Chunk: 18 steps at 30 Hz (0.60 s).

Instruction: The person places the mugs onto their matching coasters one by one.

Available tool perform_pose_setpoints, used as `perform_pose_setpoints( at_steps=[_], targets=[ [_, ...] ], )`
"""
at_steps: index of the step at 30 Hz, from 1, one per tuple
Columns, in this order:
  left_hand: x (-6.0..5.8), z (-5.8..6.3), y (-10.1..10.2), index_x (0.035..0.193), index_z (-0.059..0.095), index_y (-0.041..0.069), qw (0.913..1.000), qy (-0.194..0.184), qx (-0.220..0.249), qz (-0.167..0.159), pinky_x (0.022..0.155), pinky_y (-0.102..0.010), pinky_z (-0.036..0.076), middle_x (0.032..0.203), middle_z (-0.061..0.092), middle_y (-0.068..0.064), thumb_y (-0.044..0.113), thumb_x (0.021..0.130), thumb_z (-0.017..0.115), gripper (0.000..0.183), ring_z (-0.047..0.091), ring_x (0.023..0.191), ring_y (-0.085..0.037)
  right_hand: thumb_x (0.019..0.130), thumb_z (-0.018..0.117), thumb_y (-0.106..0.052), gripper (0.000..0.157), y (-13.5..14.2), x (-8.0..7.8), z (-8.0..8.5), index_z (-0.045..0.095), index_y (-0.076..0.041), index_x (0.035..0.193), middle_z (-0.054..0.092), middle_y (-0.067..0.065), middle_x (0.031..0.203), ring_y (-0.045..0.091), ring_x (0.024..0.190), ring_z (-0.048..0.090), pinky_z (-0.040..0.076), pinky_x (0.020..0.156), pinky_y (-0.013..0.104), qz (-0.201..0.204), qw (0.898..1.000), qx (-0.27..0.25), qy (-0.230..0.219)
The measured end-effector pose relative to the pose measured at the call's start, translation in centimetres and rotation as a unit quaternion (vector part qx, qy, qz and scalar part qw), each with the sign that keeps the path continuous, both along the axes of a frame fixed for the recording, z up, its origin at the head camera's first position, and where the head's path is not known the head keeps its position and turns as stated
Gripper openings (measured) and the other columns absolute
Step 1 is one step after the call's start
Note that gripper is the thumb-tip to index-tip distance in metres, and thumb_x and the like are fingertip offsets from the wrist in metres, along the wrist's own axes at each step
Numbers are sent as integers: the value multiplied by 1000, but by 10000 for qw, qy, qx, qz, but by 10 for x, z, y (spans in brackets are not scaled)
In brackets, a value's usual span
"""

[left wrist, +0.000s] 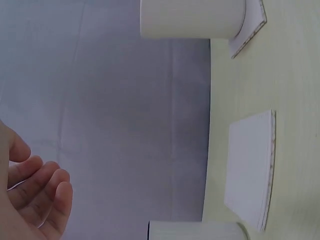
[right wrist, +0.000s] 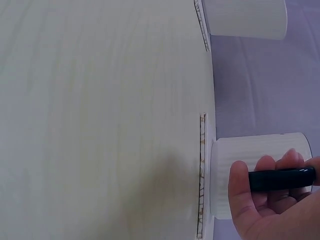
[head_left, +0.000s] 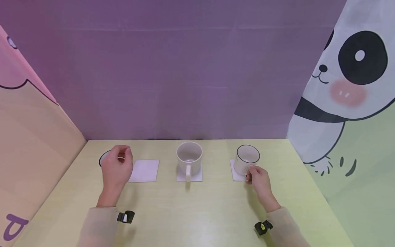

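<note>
My right hand grips the dark handle of a white ribbed mug with a dark rim. That mug is upright on the right-hand white coaster. My left hand is raised in front of another dark-rimmed mug, hiding most of it; its fingers are loosely bent, with nothing between them. Just right of that hand lies a bare white coaster. In the middle, a plain white mug stands on its own coaster, handle toward me.
All this is on a pale wooden table. A purple cloth wall closes off the back. Printed side panels rise at left and right, the right panel bearing a panda. A small black camera is strapped to each wrist.
</note>
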State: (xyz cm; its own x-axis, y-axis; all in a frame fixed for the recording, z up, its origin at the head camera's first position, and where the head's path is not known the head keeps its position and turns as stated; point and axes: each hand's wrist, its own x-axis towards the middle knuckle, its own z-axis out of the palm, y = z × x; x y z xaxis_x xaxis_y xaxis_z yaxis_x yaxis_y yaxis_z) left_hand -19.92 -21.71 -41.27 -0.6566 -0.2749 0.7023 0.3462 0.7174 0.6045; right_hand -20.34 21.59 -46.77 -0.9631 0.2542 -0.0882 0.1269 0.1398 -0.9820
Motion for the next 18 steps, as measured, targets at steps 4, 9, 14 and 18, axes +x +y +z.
perform_pose_setpoints(
  at_steps=[4, 9, 14, 18],
  targets=[
    [3, 3, -10, 98, 70, -6, 9996, -139, 167, 169, 67, -11, 38, 85, 70, -20, 3, 96, 58, 15, 52, 70, 7, 107, 45, -12, 28, 0, 0, 0, 56, 8, 90, 55, 4, 73, 14, 68, 54, 54, 63, 29, -11, 10000, 10, -1],
    [9, 2, -19, 99, 71, -4, 9982, -383, 337, 318, 68, -10, 38, 87, 70, -20, 7, 97, 58, 17, 44, 70, 15, 106, 45, -12, 28, -1, -1, 1, 56, 9, 92, 55, 5, 73, 14, 68, 54, 53, 63, 27, -2, 10000, 35, 1],
    [13, 0, -30, 101, 71, -5, 9962, -593, 378, 519, 68, -10, 38, 88, 70, -21, 8, 97, 57, 19, 44, 72, 14, 106, 45, -12, 28, -1, -1, 1, 56, 8, 91, 55, 5, 73, 14, 68, 53, 54, 63, 27, 7, 10000, 47, -2],
    [14, -2, -39, 101, 70, -6, 9953, -638, 342, 649, 68, -12, 38, 87, 69, -21, 8, 97, 57, 19, 43, 71, 15, 106, 46, -12, 28, 1, 0, 0, 57, 7, 90, 55, 5, 73, 14, 69, 54, 54, 64, 28, 7, 10000, 21, -12]
  ],
)
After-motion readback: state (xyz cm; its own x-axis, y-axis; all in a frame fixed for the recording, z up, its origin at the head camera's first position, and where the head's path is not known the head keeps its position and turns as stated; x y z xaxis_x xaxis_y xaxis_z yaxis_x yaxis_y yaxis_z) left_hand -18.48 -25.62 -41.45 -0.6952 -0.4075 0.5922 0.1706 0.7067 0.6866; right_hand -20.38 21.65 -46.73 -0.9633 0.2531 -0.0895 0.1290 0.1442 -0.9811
